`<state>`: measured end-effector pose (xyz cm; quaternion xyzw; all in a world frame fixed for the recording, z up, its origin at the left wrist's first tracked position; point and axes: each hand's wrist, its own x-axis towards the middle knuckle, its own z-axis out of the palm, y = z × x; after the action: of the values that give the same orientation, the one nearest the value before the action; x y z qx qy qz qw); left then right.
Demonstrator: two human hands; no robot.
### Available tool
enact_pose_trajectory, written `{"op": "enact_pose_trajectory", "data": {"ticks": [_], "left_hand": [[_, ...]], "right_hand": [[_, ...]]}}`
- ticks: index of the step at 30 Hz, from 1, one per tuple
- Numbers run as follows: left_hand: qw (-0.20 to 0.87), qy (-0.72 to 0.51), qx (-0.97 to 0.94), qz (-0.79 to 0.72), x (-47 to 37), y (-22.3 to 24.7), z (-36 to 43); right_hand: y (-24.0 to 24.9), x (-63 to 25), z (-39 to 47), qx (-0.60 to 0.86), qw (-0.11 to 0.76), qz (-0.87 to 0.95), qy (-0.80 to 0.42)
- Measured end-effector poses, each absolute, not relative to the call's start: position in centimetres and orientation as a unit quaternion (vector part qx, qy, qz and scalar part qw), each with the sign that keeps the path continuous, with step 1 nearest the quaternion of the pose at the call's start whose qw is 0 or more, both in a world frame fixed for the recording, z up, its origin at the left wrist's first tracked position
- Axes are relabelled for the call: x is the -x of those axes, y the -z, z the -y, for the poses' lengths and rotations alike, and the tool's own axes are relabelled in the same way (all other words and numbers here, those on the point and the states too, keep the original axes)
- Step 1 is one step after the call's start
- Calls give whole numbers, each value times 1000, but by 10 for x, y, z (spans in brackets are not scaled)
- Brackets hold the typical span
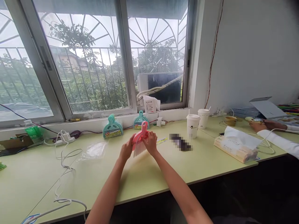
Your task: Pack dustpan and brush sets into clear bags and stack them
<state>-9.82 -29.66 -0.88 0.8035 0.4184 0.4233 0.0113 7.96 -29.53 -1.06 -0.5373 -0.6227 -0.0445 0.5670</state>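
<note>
Over the middle of the table I hold a pink dustpan and brush set (144, 125), its handle pointing up and the pale bristles (139, 148) hanging down. My left hand (127, 148) is closed on its left edge. On the other side, my right hand (150, 142) grips it just below the handle, fingers wrapped over the front. A yellow printed label card (162, 141) lies on the table just right of my right hand. Behind the pink set, teal dustpan sets (112, 127) lean by the window wall, with another teal one (141, 119) farther right.
Crumpled clear plastic (94, 151) and white cables (63, 161) lie left. Two paper cups (193, 126) and a tissue pack (235, 149) stand right. A dark blurred object (180, 142) lies between. Another person's hands (258, 125) work at the far right. The table's front edge runs below my forearms.
</note>
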Motion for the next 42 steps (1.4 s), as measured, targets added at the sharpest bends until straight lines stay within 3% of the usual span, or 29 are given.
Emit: {"op": "enact_pose_trajectory", "data": {"ticks": [7,17,27,32,34,37,40,42], "left_hand": [[-34,-514,-768,-379,85,20,294],[-95,-467,-744,-468,83,8,303],[-118,-445,-688,-561,86,0,304],[-145,-524,-462,-700,150,-11,287],[-108,-535,-452,-705,165,-10,281],[18,-508,-480,-715,164,-2,271],[180,-366,-613,-676,155,10,262],[230,-277,-676,-643,155,17,260]], "right_hand": [[11,-77,298,532,587,608,47],[6,-64,301,495,639,587,-47],[6,-58,309,472,654,586,76],[1,-75,313,477,671,555,113],[-3,-85,311,536,650,528,110],[-8,-99,307,642,546,531,88],[-7,-110,306,695,421,580,69],[-4,-113,307,721,338,600,78]]}}
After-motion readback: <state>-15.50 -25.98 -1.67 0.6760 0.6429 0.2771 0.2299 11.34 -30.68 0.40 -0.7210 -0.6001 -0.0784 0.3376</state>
